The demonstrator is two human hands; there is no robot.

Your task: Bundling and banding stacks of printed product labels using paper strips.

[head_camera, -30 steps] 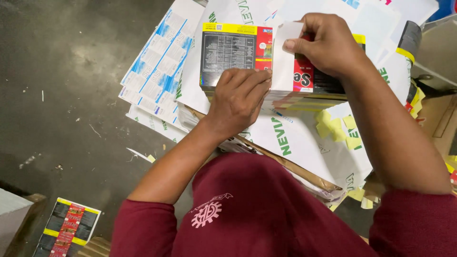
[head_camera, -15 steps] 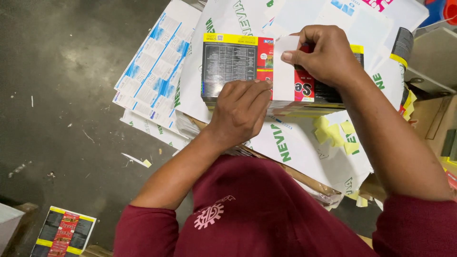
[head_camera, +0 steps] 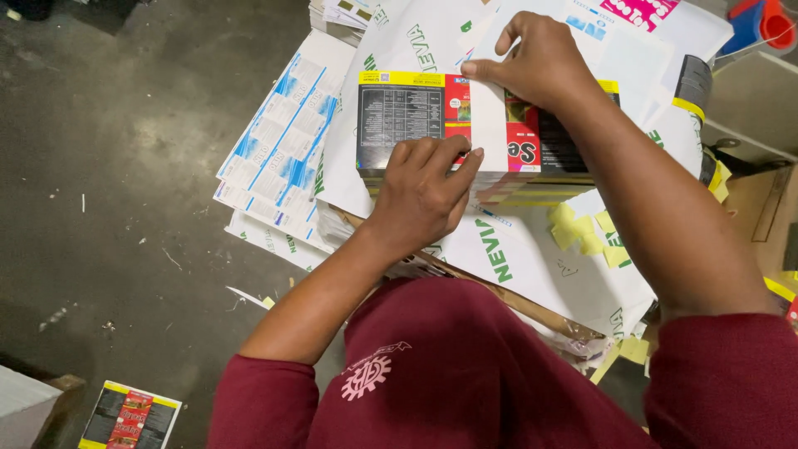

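Hands: two, both on one stack of flat printed cartons (head_camera: 407,125). The left hand (head_camera: 424,195) lies curled with its fingertips pressing the stack's near edge. The right hand (head_camera: 540,62) pinches a white paper band (head_camera: 486,125) that runs across the top of the stack, thumb and forefinger closed on the strip's far end.

Stack of cartons: one, at 12 o'clock from the person's chest, lying on large white printed sheets (head_camera: 532,258). The top face has a yellow strip along the far edge, a black panel of fine print at the left, red and picture panels at the middle, and black again at the right. The side edges show many thin layers, squared up.

Other stock: one fanned pile of blue-and-white printed sheets (head_camera: 278,145) at 10 o'clock, just beside the stack and overhanging the floor; a cluster of small yellow paper scraps (head_camera: 582,233) at 3 o'clock; one loose carton of the same black, red and yellow kind (head_camera: 129,416) on the floor at 8 o'clock.

Room: bare grey concrete floor (head_camera: 108,208) lies open along the whole left side; the right side is crowded with cardboard (head_camera: 761,208).
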